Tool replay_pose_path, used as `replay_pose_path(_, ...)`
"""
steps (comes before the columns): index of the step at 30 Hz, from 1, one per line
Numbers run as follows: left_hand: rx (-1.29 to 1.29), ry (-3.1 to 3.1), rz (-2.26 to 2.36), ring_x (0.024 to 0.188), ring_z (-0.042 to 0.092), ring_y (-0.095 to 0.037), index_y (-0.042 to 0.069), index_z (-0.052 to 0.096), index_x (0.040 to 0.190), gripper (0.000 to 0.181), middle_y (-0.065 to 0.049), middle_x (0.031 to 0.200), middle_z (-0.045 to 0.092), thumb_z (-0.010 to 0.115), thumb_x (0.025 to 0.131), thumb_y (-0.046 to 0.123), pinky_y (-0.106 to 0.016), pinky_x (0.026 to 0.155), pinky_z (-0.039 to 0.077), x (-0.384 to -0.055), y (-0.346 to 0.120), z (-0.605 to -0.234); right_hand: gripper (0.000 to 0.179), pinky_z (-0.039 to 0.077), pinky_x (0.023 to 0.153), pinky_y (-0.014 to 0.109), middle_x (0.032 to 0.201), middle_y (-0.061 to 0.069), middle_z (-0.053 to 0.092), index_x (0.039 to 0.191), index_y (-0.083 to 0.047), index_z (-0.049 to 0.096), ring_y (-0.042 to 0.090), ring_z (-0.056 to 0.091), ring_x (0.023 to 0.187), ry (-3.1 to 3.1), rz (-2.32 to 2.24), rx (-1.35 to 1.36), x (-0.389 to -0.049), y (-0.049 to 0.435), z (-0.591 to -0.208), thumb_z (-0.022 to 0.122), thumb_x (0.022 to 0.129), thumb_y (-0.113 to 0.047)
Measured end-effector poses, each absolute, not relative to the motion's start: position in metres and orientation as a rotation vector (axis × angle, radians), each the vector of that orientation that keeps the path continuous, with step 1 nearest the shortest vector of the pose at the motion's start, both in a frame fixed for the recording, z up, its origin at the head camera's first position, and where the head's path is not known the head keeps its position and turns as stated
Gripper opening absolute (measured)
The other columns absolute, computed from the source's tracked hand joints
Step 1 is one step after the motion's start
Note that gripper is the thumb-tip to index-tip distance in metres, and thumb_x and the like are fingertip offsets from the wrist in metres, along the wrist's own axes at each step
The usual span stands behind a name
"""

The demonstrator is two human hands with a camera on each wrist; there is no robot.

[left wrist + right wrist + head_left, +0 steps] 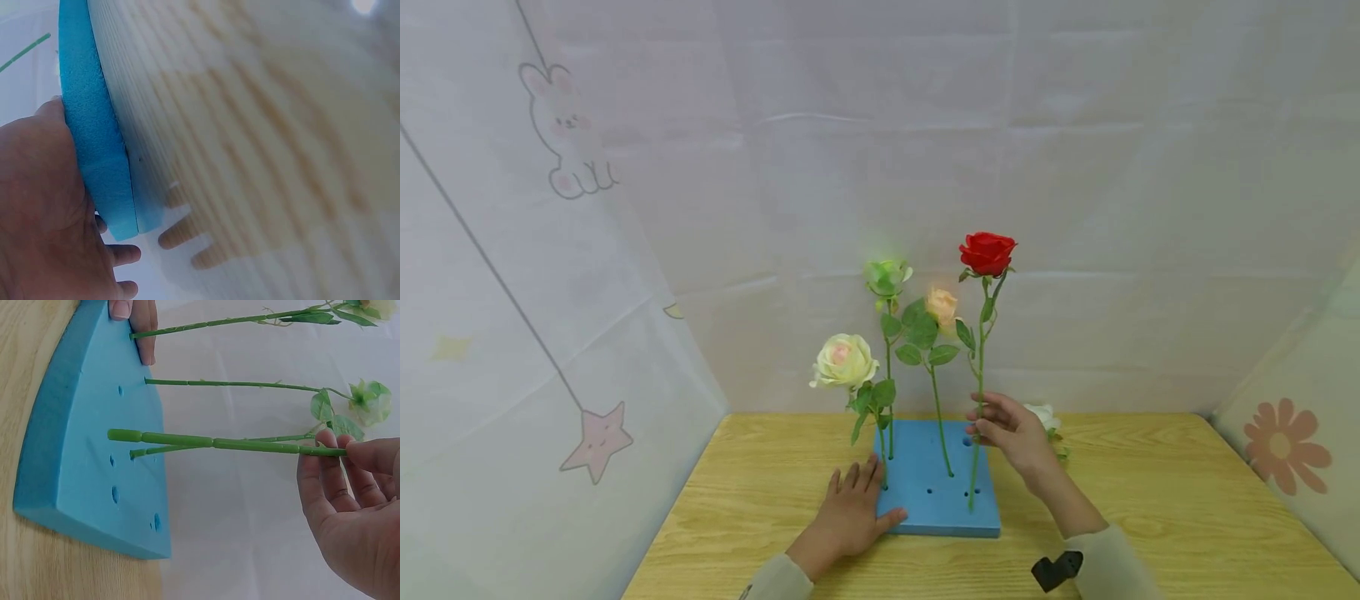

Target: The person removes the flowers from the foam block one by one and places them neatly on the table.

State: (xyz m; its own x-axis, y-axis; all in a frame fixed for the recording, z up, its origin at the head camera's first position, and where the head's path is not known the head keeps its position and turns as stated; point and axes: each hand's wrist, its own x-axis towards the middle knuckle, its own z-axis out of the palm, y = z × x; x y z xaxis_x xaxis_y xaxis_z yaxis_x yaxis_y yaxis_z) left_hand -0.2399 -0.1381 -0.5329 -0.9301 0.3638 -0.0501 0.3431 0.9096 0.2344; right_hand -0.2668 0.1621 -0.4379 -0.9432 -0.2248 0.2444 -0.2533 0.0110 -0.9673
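My right hand point(1018, 437) pinches the green stem of a red rose point(987, 252), which stands nearly upright over the right half of a blue foam board point(917, 515). In the right wrist view the cut end of that stem point(178, 439) shows in front of the board's holed face. My left hand point(853, 518) rests against the board's left edge, fingers stretched out and thumb on the front corner. A cream rose point(844, 361), a green flower point(886, 277) and a peach rose point(942, 305) stand in holes of the board.
A white flower point(1043, 415) lies on the wooden table point(1120, 500) behind my right hand, partly hidden by it. Several bare holes point(115, 494) show in the board. Pale cloth point(865, 125) hangs behind and at both sides.
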Motion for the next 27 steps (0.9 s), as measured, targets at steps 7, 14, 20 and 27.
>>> replay_pose_path(7, 0.563, 2.989, 0.337, 0.15, 0.026, -0.043, 0.009, 0.024, 0.162, 0.092, -0.012, 0.169, 0.019, 0.038, 0.098, 0.073, -0.067, 0.118, 0.016, -0.241, -0.138, -0.534, 0.047, 0.059, 0.089, 0.038, 0.121, 0.015, 0.068, 0.145, -0.002, 0.051, 0.026, 0.071, 0.105, -2.239, 2.124, 0.484, -0.261, 0.177, -0.437, 0.065, 0.101, -0.01)
replay_pose_path(14, 0.571, 2.985, 0.347, 0.15, 0.026, -0.043, 0.008, 0.024, 0.162, 0.092, -0.012, 0.169, 0.018, 0.038, 0.098, 0.073, -0.067, 0.117, 0.016, -0.243, -0.139, -0.535, 0.05, 0.058, 0.088, 0.033, 0.12, 0.008, 0.069, 0.147, -0.002, 0.049, 0.023, 0.072, 0.105, -2.288, 2.055, 0.492, -0.255, 0.194, -0.437, 0.064, 0.102, -0.014)
replay_pose_path(20, 0.582, 2.987, 0.339, 0.15, 0.025, -0.044, 0.009, 0.022, 0.163, 0.093, -0.012, 0.169, 0.017, 0.035, 0.097, 0.075, -0.068, 0.118, 0.015, -0.247, -0.141, -0.543, 0.05, 0.059, 0.086, 0.035, 0.12, 0.012, 0.069, 0.147, -0.002, 0.049, 0.022, 0.073, 0.102, -2.323, 2.045, 0.461, -0.25, 0.205, -0.438, 0.065, 0.1, -0.011)
replay_pose_path(27, 0.575, 3.0, 0.316, 0.151, 0.025, -0.041, 0.012, 0.021, 0.163, 0.093, -0.009, 0.17, 0.015, 0.033, 0.097, 0.077, -0.066, 0.118, 0.015, -0.251, -0.142, -0.55, 0.051, 0.059, 0.088, 0.039, 0.122, 0.01, 0.067, 0.148, -0.006, 0.048, 0.02, 0.072, 0.103, -2.383, 2.054, 0.408, -0.242, 0.217, -0.438, 0.066, 0.1, -0.014)
